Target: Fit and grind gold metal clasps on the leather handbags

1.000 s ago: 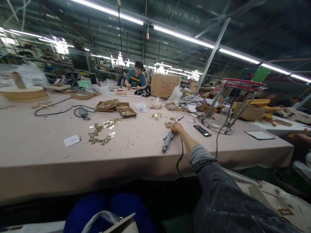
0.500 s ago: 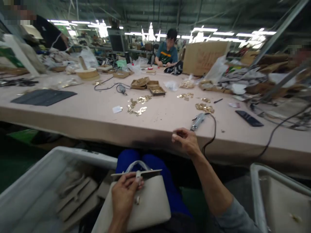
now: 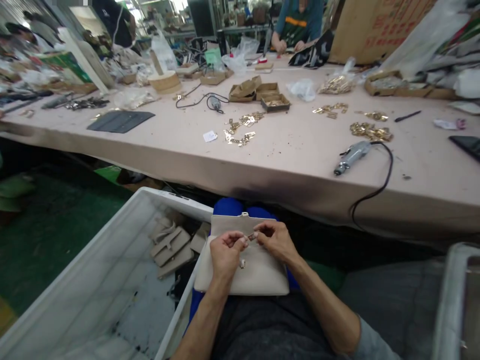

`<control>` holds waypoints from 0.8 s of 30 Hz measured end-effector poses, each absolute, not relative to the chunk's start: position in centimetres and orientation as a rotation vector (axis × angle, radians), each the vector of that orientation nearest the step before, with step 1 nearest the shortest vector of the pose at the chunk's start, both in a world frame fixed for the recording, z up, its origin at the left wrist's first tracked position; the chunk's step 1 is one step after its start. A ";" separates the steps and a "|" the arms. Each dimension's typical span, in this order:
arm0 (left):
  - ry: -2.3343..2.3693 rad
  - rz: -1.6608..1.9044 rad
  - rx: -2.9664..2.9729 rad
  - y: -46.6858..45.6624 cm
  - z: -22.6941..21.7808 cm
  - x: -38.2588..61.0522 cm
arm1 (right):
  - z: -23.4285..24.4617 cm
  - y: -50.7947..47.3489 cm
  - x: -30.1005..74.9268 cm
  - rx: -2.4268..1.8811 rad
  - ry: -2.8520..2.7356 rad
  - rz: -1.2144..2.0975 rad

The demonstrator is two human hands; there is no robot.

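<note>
A cream handbag (image 3: 262, 280) lies on my lap, its flap (image 3: 228, 225) lifted back and a small metal clasp (image 3: 243, 263) on its front. Over the bag, my left hand (image 3: 226, 254) and my right hand (image 3: 278, 243) meet with fingertips pinched. Between them is a small metal piece (image 3: 252, 236), held at both ends; its exact kind is too small to make out. On the table edge to the right rests a grey electric screwdriver (image 3: 352, 157) with a black cord, touched by neither hand.
A white bin (image 3: 150, 195) with several beige bags (image 3: 174, 248) stands left of my legs; another bin (image 3: 448, 295) is at the right. Gold metal fittings (image 3: 371, 131), cardboard boxes (image 3: 275, 102) and a dark sheet (image 3: 122, 121) lie on the table. A person (image 3: 300, 25) works across it.
My right hand has come from near the screwdriver at the table edge down to the bag. My left hand has let go of the flap, now lying back, and meets the right. The view has tilted down.
</note>
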State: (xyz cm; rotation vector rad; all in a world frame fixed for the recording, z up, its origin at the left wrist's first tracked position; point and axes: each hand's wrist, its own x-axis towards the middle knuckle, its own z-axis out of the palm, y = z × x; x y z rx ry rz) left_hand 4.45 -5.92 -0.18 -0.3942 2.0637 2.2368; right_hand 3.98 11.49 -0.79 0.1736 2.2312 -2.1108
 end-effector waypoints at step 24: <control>2.895 1.015 0.302 -5.3 0.0 7.1 | -7.5 12.8 -1.5 0.377 2.953 -2.049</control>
